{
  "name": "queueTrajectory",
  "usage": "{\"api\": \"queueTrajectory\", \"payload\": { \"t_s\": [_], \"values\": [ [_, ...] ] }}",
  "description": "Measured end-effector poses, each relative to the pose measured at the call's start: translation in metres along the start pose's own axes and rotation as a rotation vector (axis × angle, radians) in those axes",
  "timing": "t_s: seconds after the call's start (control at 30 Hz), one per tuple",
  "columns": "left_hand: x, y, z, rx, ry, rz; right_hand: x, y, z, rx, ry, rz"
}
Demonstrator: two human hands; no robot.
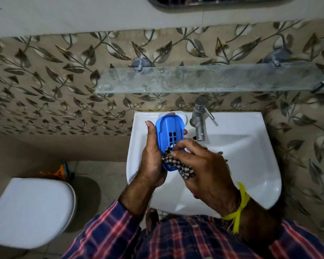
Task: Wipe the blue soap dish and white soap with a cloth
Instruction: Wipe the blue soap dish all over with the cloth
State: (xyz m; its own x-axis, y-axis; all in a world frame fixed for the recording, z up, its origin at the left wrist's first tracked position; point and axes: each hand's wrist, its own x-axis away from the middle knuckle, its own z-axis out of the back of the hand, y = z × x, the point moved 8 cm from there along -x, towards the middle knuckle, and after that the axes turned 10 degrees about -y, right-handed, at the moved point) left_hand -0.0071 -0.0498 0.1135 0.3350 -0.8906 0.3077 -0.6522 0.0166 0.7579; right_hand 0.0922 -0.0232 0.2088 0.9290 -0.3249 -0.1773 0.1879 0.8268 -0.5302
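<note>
my left hand (151, 156) grips the blue soap dish (168, 135) above the sink (251, 146), left of the tap (199, 120). my right hand (204, 165) pinches the checked cloth (178, 165) against the dish's near end. a white soap-like shape (181, 114) lies behind the dish on the sink rim.

Hands (153, 156) press cloth (173, 162) on blue dish (166, 131).

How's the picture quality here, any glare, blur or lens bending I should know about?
Head view: dim, uneven light; the sink is brightest, with soft sheen. Wide-angle bending curves the glass shelf and the wall's edges. The blue soap dish, cloth and both hands stay fairly sharp; corners soften.
</note>
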Motion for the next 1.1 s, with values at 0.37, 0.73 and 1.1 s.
{"api": "queueTrajectory", "payload": {
  "t_s": [0.37, 0.73, 1.1],
  "values": [
    [0.002, 0.008, -0.003, -0.016, 0.007, 0.022, -0.003, 0.002, 0.001, -0.033, -0.018, 0.0],
    [0.001, 0.019, 0.002, 0.103, -0.02, 0.002, -0.004, -0.001, -0.002, 0.018, -0.066, 0.015],
    [0.001, 0.011, -0.005, 0.139, -0.058, 0.021, -0.006, 0.001, 0.011, 0.038, 0.076, -0.008]
  ]
}}
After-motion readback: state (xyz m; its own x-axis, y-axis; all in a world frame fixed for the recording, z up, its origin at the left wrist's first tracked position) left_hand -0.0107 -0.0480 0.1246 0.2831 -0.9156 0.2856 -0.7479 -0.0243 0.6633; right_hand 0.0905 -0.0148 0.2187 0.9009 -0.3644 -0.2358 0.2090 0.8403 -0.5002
